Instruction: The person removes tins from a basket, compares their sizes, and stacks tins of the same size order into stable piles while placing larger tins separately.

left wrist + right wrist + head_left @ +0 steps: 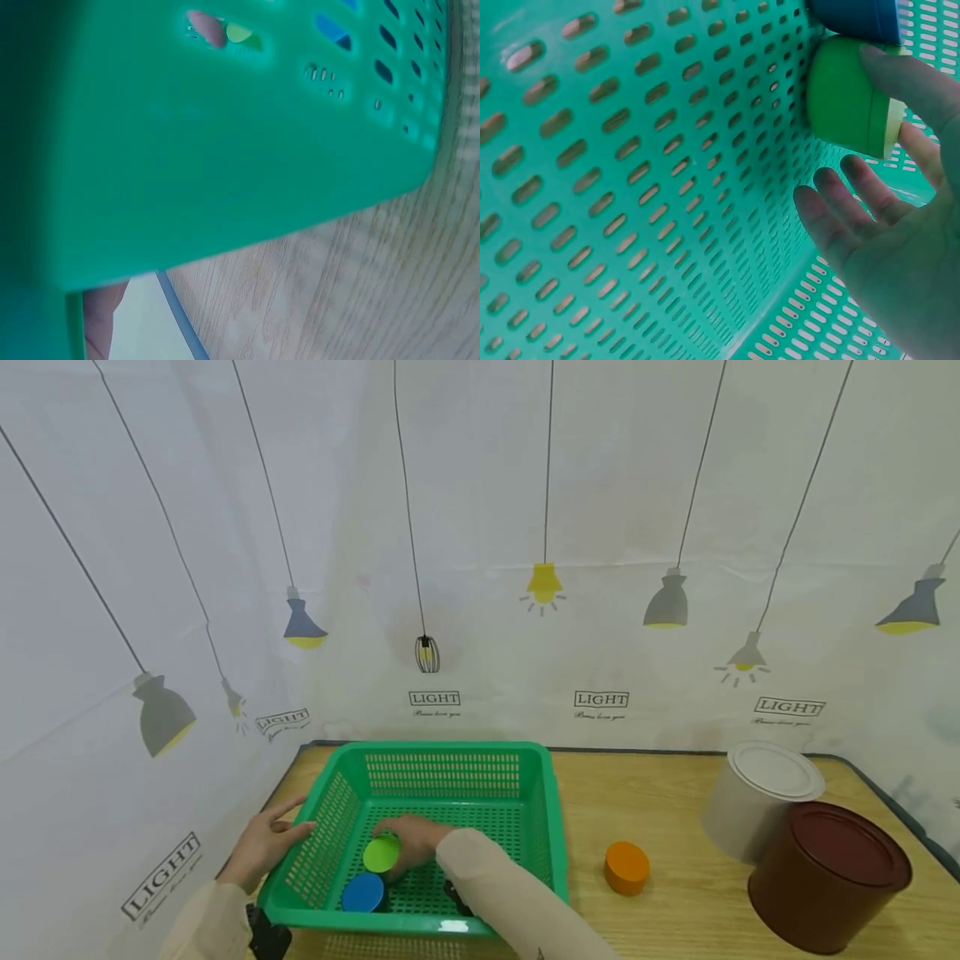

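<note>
A squat, round lime-green container (381, 854) with a paler flat top is inside the green basket (450, 747), beside a blue container (363, 893). The right hand (414, 842) pinches it; the left hand (262, 846) meets the basket's side, its grip unclear.

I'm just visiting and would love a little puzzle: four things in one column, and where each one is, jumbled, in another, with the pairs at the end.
Things:
1. Lime-green cylinder
2. Orange cylinder
3. Dark red can
4. Blue cylinder

Places:
A. On the table, partly hiding the white can in the head view
B. Inside the green basket, in nobody's grasp
C. Held by the right hand
D. On the table, between basket and cans

Pairs: 1-C, 2-D, 3-A, 4-B
</note>
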`<state>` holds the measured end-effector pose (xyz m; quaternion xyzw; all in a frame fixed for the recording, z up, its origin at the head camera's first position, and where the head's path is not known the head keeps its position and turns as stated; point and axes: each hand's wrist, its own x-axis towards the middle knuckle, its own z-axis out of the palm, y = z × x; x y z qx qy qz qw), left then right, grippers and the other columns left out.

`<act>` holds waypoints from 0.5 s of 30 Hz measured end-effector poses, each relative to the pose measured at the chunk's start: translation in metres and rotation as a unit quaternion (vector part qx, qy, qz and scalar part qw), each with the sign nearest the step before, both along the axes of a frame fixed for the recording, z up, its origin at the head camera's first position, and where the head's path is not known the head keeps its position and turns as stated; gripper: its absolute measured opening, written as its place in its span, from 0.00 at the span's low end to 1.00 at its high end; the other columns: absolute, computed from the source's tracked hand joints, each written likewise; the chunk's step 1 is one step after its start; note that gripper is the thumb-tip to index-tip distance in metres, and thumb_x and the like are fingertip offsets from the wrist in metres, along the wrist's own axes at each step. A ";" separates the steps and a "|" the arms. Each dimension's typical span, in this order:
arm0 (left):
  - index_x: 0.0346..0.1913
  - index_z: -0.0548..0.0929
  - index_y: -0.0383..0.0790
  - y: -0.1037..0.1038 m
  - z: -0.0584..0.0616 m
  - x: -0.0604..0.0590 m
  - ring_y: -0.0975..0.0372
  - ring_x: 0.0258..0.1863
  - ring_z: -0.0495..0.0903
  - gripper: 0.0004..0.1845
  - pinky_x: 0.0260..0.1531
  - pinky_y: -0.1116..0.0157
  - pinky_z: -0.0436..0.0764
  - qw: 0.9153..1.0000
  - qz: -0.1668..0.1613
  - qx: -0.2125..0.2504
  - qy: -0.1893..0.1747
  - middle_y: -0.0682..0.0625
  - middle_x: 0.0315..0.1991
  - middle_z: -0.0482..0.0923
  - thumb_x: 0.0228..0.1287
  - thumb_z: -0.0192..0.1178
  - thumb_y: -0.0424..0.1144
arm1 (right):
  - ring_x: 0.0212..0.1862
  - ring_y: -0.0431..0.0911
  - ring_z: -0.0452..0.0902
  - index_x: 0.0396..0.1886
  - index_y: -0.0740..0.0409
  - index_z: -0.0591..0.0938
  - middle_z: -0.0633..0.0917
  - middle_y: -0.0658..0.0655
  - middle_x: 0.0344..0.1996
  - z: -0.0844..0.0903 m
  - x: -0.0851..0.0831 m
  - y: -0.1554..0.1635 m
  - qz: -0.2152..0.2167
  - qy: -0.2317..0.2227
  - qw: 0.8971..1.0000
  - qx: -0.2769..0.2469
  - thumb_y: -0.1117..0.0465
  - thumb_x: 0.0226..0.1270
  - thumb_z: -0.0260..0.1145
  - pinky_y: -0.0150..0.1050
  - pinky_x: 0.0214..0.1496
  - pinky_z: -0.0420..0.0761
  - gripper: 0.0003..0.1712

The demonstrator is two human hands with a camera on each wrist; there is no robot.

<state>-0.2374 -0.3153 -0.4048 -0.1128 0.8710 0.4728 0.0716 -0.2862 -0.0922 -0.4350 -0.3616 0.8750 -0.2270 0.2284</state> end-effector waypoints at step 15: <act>0.66 0.56 0.36 -0.002 -0.002 -0.001 0.57 0.25 0.79 0.35 0.25 0.59 0.78 1.000 0.000 0.005 -0.003 0.32 0.42 0.74 0.58 0.58 0.42 | 0.53 0.44 0.68 0.59 0.52 0.68 0.72 0.54 0.52 -0.005 -0.002 0.007 -0.009 -0.009 1.000 -0.014 0.58 0.44 0.74 0.33 0.48 0.71 0.39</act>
